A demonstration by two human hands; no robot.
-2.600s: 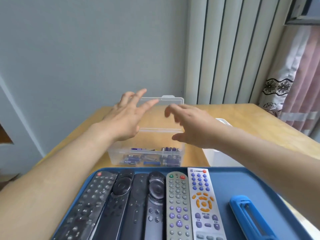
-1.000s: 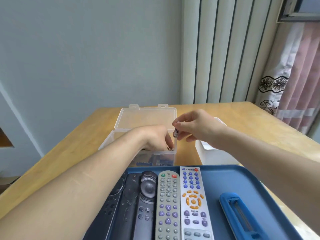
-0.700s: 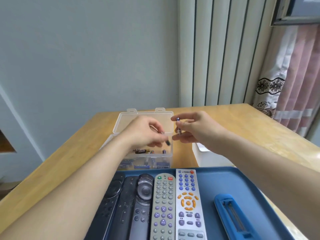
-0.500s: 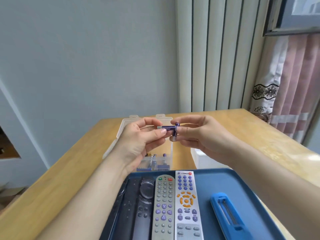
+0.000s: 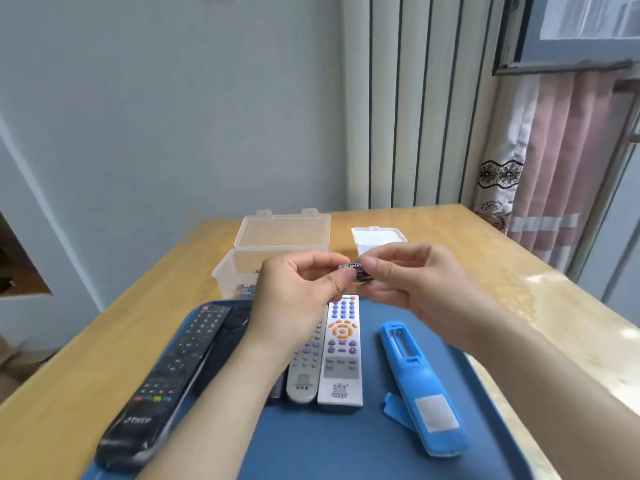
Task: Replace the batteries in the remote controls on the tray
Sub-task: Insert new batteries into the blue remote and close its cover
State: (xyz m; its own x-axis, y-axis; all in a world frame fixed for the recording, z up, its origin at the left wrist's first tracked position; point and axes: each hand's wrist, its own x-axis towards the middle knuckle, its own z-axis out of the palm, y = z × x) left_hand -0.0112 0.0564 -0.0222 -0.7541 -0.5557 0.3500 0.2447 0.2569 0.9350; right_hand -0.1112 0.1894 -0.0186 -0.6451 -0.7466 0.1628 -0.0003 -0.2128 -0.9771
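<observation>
My left hand (image 5: 294, 299) and my right hand (image 5: 412, 285) meet above the far end of the blue tray (image 5: 311, 452). Between their fingertips they pinch small purple batteries (image 5: 356, 270), held side by side. On the tray lie several remotes: a black one (image 5: 166, 375) at the left, a grey one (image 5: 306, 372), a white one (image 5: 341, 351) with orange buttons. A blue remote (image 5: 420, 386) lies face down at the right with its battery bay open. Its loose blue cover (image 5: 394, 414) lies beside it.
Behind the tray a clear plastic box (image 5: 239, 268) stands with its lid (image 5: 282, 230) tipped back and more batteries inside. A small white container (image 5: 377, 237) sits to its right. The wooden table (image 5: 86, 358) ends against a grey wall; curtains hang at the right.
My left hand lifted a battery out of the clear box and brought it to the one in my right hand. Both hands drew back over the tray, and the view tilted down.
</observation>
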